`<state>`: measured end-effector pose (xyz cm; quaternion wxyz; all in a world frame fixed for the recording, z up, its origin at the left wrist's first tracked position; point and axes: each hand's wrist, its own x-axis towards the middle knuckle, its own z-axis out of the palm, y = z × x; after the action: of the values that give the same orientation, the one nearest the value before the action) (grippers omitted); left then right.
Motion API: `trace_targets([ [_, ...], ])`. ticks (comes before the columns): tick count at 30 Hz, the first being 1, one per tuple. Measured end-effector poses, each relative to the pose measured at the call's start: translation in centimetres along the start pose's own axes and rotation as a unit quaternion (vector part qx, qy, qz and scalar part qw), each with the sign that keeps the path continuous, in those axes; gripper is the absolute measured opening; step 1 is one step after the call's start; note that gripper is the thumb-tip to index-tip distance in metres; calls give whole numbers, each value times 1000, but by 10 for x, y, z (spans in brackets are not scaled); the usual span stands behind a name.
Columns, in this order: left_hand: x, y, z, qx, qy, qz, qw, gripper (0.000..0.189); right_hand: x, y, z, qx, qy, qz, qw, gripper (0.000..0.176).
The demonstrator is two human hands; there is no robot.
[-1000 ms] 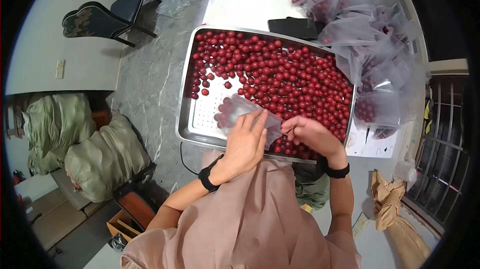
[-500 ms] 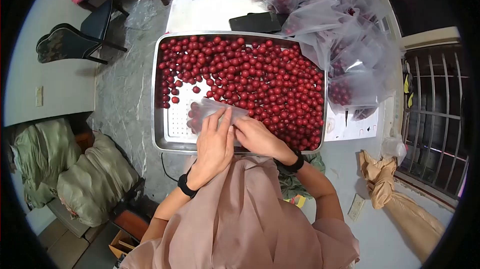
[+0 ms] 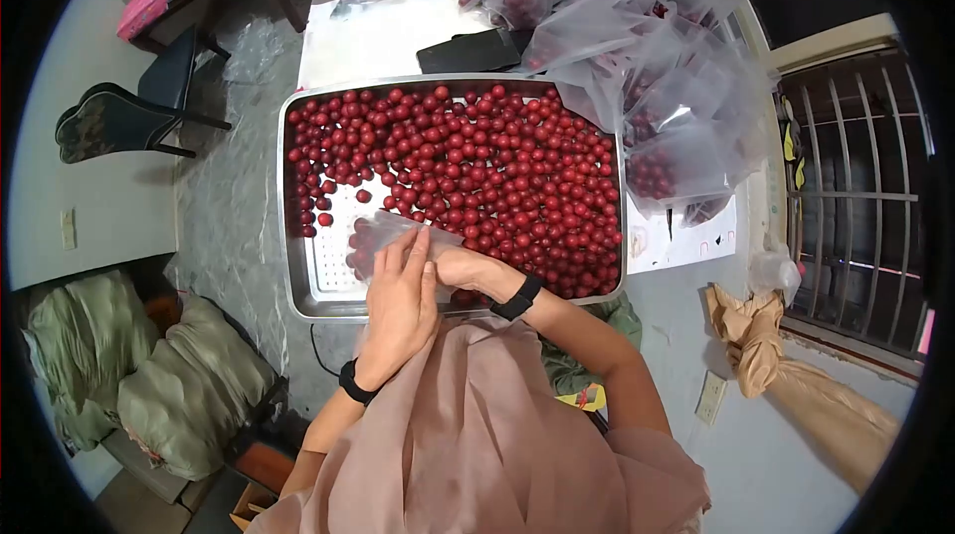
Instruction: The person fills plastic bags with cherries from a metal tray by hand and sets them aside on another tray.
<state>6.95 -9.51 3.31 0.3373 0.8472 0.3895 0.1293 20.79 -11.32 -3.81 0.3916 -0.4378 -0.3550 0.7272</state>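
Observation:
A steel tray [image 3: 298,280] holds a thick layer of small red fruits [image 3: 477,161]. Over its near left part I hold a clear plastic bag [image 3: 373,236] with some red fruits inside. My left hand [image 3: 398,300] lies on the bag's near side, fingers spread along it. My right hand [image 3: 463,270] meets the bag's mouth from the right; its fingertips are hidden behind my left hand. Both wrists wear black bands.
Many filled clear bags [image 3: 637,67] pile up at the tray's right and far side. A black phone [image 3: 468,52] lies beyond the tray. Stuffed green sacks [image 3: 169,375] and a dark chair [image 3: 124,116] stand left; a brown paper bag [image 3: 786,375] lies right.
My right hand has slid left to the bag's mouth, beside my left hand. The view has shifted, so tray and hands sit further left in the picture.

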Motion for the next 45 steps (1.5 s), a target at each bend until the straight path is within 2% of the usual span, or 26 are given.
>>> trace_targets([
  [2, 1, 0, -1, -6, 0, 3, 1000, 44, 1, 11, 0, 68, 0, 12, 998, 38],
  [4, 2, 0, -1, -12, 2, 5, 1000, 44, -7, 13, -3, 81, 7, 41, 996, 37],
  [6, 2, -1, -2, -7, 1, 5, 1000, 44, -17, 27, -13, -88, 14, -64, 994, 37],
  [7, 2, -1, -2, -3, 1, 5, 1000, 44, -31, 11, -18, -88, 15, -65, 994, 37],
  [9, 2, -1, -2, -1, -3, 7, 1000, 45, -70, -34, -30, -144, 0, -3, 990, 30],
  [10, 2, -1, -3, 1, -5, 9, 1000, 45, -81, -24, -40, -102, 54, -69, 991, 25],
  [11, 2, 0, -3, 1, -6, 9, 1000, 45, -97, -28, -51, -132, 115, -90, 980, 21],
  [13, 2, 1, -3, -6, -18, 10, 1000, 46, -117, -32, -77, -269, 301, -73, 912, 17],
  [14, 2, 1, -3, -6, -19, 10, 1000, 46, -126, -26, -97, -362, 366, -79, 854, 18],
  [15, 2, 1, -3, -6, -22, 11, 1000, 46, -131, -12, -123, -463, 414, -74, 780, 19],
  [16, 2, 1, -3, -6, -24, 12, 1000, 46, -134, -1, -145, -518, 450, -9, 727, 19],
  [18, 2, 2, -3, -7, -22, 10, 1000, 45, -140, 7, -170, -556, 494, 20, 669, 19],
  [20, 2, 2, -4, -6, -19, 7, 1000, 44, -140, 14, -185, -578, 509, 42, 637, 19],
  [29, 2, 2, -4, -10, -16, 4, 1000, 45, -135, 7, -186, -630, 498, 115, 585, 27],
  [36, 2, 3, -4, -7, -22, 8, 1000, 46, -139, 6, -193, -621, 494, 130, 595, 32],
  [42, 2, 2, -4, -12, -21, 7, 1000, 46, -147, 1, -190, -585, 506, 62, 630, 30],
  [44, 2, 1, -4, -13, -20, 4, 1000, 46, -150, -9, -178, -428, 507, 8, 748, 27],
  [45, 2, 2, -4, -12, -19, 6, 1000, 45, -149, -14, -169, -283, 482, 8, 829, 21],
])
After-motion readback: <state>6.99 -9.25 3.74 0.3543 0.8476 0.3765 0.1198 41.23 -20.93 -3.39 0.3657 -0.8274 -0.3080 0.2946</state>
